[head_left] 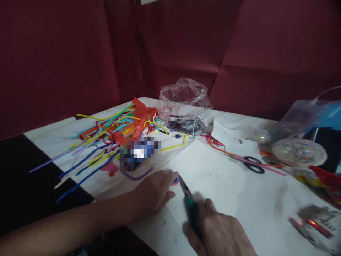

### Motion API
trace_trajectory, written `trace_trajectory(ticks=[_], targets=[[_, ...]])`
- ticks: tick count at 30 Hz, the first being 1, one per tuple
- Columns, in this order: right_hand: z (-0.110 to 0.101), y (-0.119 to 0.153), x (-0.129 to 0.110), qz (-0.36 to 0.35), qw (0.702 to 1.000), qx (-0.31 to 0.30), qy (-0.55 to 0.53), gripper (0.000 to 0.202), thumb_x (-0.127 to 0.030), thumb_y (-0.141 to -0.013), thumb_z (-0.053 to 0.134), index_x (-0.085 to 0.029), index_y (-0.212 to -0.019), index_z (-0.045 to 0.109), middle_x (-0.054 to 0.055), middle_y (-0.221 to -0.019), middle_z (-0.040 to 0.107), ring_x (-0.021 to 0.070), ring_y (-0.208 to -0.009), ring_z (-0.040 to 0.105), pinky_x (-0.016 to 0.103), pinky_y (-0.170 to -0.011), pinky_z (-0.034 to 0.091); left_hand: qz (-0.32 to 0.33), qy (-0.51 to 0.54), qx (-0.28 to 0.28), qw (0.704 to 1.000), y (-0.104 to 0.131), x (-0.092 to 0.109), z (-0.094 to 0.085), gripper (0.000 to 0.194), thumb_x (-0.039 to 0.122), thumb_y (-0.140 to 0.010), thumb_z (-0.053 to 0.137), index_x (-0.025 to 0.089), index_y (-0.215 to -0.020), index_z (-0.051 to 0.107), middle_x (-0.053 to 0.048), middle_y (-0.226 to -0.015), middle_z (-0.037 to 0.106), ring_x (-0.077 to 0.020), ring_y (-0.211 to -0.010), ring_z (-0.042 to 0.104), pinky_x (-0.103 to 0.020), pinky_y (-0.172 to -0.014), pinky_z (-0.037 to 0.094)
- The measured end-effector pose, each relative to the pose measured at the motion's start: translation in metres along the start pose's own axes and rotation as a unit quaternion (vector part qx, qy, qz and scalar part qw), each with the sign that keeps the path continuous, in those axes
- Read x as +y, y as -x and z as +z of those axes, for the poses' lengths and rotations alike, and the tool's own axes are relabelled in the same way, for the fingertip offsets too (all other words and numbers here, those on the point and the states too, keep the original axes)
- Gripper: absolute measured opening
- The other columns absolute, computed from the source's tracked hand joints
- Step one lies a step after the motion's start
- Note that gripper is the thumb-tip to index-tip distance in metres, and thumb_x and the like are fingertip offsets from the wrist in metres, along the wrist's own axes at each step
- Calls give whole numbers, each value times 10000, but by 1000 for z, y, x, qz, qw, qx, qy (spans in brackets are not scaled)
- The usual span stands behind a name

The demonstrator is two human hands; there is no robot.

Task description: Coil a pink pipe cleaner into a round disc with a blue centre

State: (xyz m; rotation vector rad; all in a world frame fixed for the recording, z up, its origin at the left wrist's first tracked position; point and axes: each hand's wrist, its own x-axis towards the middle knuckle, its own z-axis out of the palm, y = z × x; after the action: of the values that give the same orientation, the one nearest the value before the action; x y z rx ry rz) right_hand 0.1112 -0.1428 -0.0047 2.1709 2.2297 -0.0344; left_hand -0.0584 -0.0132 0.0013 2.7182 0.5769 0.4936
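Over the white paper (204, 165), my left hand (153, 192) reaches in from the left, its fingers closed on a small pink-and-blue piece (175, 180) that looks like a coil. My right hand (222, 229) is wrapped round long-nose pliers (189, 195) with dark green handles. The tips of the pliers touch or nearly touch the right edge of the small piece; I cannot tell whether they grip it. Just beyond my left hand lies a bent purple pipe cleaner (138, 176).
Many coloured pipe cleaners (93, 149) spill from a red bag (142, 115) at the left. A blurred-out item (140, 153) lies near them. Farther back are a clear plastic bag (185, 94) and dark wire-like strands (186, 125). Scissors (253, 164) and a round clear container (299, 153) are at the right.
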Motion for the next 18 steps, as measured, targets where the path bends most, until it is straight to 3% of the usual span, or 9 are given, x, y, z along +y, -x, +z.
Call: trace_trajectory(ticks=[5,11,18], targets=[[-3,-1,-1,12,1000,6,-5,282,-240,-817,465,-95,-1055,510,63,-812,534,238,-554,610,318,-447,488,14,-20,-74,997,8,1,5,648,311,-851,548,114,-1389,244,-204,-1415,379,-305,-1315,351,-493,-1047,343],[7,0,8,-3,999,-5,-35,328,-272,-839,431,-102,-1117,474,59,-829,547,214,-539,609,285,-435,468,-20,-3,-77,997,14,-6,13,744,393,-822,590,134,-1411,217,-200,-1437,347,-312,-1328,333,-493,-1051,347],[10,-3,13,-5,999,-6,-49,246,-271,-823,442,-134,-1014,515,62,-813,562,227,-543,612,279,-431,452,-66,-6,-135,989,9,7,0,832,401,-743,676,52,-1396,296,-250,-1430,317,-347,-1317,338,-451,-1097,293]])
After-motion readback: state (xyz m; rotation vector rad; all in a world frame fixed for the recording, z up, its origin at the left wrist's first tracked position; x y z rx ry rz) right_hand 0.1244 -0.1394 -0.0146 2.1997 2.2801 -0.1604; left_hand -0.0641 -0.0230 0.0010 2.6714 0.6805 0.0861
